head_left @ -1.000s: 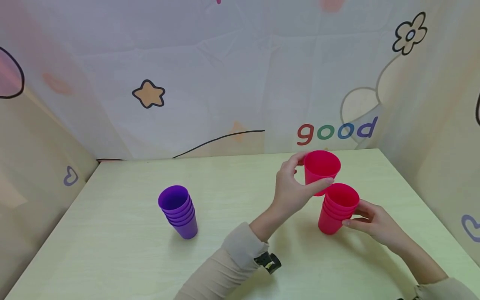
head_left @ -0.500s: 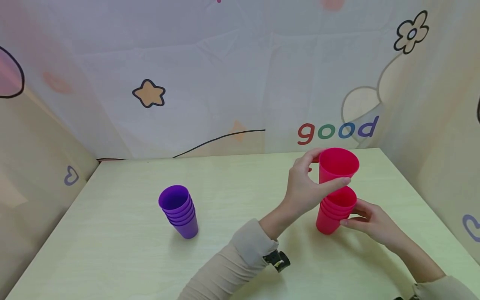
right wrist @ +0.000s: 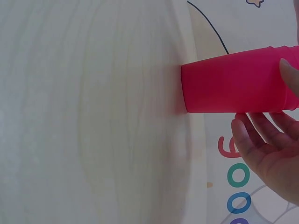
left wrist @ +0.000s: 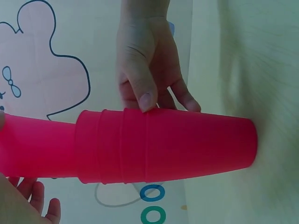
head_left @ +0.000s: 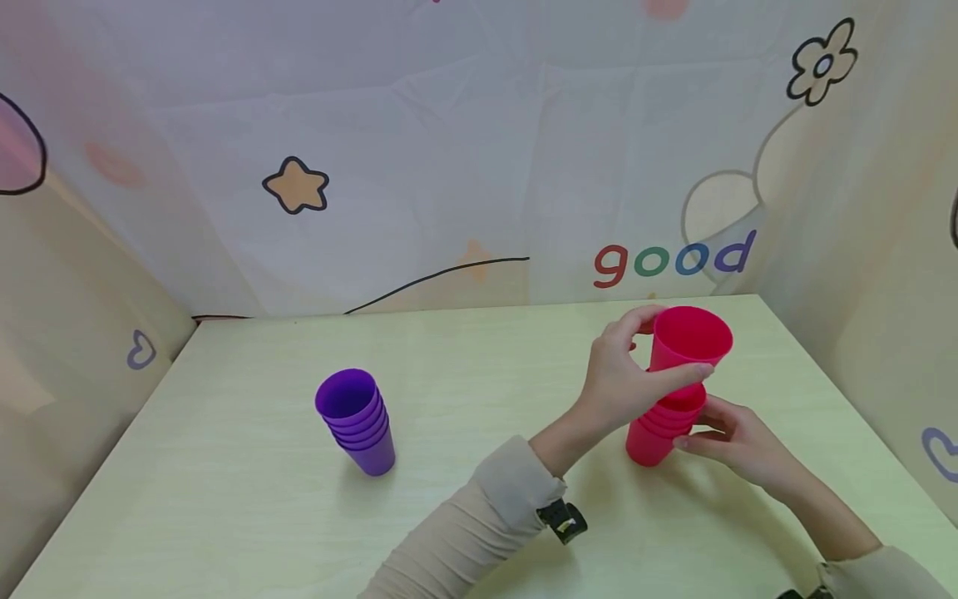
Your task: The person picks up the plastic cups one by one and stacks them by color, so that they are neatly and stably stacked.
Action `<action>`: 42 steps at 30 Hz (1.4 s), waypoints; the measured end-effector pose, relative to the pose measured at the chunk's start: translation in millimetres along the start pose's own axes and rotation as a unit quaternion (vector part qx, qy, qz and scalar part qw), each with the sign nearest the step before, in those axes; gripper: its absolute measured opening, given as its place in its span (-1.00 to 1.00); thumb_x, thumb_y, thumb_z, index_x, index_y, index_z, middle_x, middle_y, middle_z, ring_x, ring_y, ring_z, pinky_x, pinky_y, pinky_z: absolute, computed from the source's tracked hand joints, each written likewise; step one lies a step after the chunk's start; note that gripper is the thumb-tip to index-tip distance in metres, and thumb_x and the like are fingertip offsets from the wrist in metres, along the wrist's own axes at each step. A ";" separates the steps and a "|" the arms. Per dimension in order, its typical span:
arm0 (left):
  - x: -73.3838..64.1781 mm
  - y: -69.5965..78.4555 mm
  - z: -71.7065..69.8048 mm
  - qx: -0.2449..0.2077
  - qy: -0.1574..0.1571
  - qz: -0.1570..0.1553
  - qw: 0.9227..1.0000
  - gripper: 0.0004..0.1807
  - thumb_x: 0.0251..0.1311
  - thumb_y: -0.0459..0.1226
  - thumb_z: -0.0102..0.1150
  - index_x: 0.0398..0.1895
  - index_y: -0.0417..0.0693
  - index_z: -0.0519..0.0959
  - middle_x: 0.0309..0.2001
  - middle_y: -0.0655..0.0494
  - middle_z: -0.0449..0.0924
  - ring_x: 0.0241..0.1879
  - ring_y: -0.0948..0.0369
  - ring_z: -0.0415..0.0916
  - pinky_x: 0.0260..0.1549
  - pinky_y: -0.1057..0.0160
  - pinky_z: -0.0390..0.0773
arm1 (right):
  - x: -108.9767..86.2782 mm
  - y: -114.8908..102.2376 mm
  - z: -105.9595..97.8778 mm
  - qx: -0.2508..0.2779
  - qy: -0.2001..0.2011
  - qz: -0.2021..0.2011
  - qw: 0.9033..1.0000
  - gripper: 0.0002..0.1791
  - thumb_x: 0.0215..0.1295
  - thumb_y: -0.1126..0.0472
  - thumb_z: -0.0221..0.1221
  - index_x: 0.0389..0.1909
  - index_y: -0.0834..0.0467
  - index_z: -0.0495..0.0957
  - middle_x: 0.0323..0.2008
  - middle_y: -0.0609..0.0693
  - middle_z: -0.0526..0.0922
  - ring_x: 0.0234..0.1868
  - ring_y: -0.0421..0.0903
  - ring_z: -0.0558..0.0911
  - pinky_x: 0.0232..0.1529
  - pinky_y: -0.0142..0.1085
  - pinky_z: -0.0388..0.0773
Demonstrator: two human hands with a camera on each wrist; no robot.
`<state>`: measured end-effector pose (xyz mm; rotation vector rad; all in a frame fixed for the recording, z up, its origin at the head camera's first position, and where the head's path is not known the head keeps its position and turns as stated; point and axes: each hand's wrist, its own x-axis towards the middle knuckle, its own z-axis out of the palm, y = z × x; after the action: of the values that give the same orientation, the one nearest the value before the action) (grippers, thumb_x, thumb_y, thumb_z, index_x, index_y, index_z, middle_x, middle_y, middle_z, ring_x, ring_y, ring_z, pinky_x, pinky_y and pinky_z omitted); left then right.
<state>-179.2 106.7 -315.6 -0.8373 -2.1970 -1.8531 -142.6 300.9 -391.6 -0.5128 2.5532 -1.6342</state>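
My left hand (head_left: 624,374) grips a red plastic cup (head_left: 690,334) near its rim, thumb in front and fingers behind. That cup's lower end sits inside the mouth of a stack of red cups (head_left: 649,441), as the left wrist view also shows. My right hand (head_left: 748,441) holds the stack from its right side, thumb on the near face and fingers behind. The stack stands on the table, leaning a little to the right. In the right wrist view, the thumb (right wrist: 290,77) and fingers lie on opposite sides of the stack (right wrist: 233,86).
A stack of purple cups (head_left: 359,424) stands on the left half of the pale wooden table (head_left: 224,516). A printed cloth (head_left: 419,166) hangs behind the table and along both sides.
My left hand has carried its red cup right and over the stack, then lowered it into the top. The stack's base has shifted slightly left in my right hand.
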 end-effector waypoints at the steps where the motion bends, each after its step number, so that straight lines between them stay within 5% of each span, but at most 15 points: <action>1: -0.5 -1.3 -0.2 -0.001 -0.003 -0.003 1.000 -0.40 -0.08 -0.16 0.36 0.10 0.05 0.40 -0.05 0.32 0.48 -0.07 0.49 0.33 -0.15 0.42 0.36 | 0.2 -0.2 0.1 0.001 -0.001 0.000 1.000 -0.44 0.11 0.34 0.22 0.14 0.32 0.28 -0.10 -0.27 0.52 -0.13 -0.27 0.54 -0.21 -0.34 0.55; 14: -3.3 -22.7 -7.6 0.031 -0.038 -0.024 0.999 -0.42 -0.12 -0.12 0.39 0.06 0.10 0.46 -0.04 0.33 0.42 -0.10 0.46 0.30 -0.24 0.45 0.40 | 1.2 -2.0 1.2 -0.013 0.000 0.009 1.000 -0.41 0.10 0.34 0.22 0.16 0.35 0.26 -0.13 -0.26 0.52 -0.14 -0.29 0.53 -0.23 -0.35 0.55; 26: -5.4 -33.8 -2.8 0.059 -0.076 -0.065 0.993 -0.41 -0.14 -0.09 0.40 0.06 0.09 0.47 -0.04 0.35 0.46 -0.04 0.44 0.29 -0.21 0.41 0.41 | 0.0 -1.6 2.4 -0.018 0.006 0.006 1.000 -0.39 0.09 0.32 0.24 0.16 0.35 0.25 -0.11 -0.28 0.50 -0.15 -0.29 0.53 -0.23 -0.34 0.56; 42: -7.0 -45.8 -0.6 0.065 -0.111 -0.081 0.988 -0.37 -0.17 -0.09 0.41 0.07 0.09 0.46 -0.08 0.36 0.42 -0.09 0.45 0.26 -0.28 0.45 0.41 | 1.8 -0.6 1.5 -0.009 0.003 0.001 1.000 -0.48 0.11 0.36 0.21 0.11 0.35 0.30 -0.13 -0.25 0.53 -0.15 -0.28 0.54 -0.23 -0.36 0.55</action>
<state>-196.4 100.2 -358.2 -0.9023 -2.5615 -1.7336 -143.8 298.9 -391.5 -0.5090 2.5744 -1.6156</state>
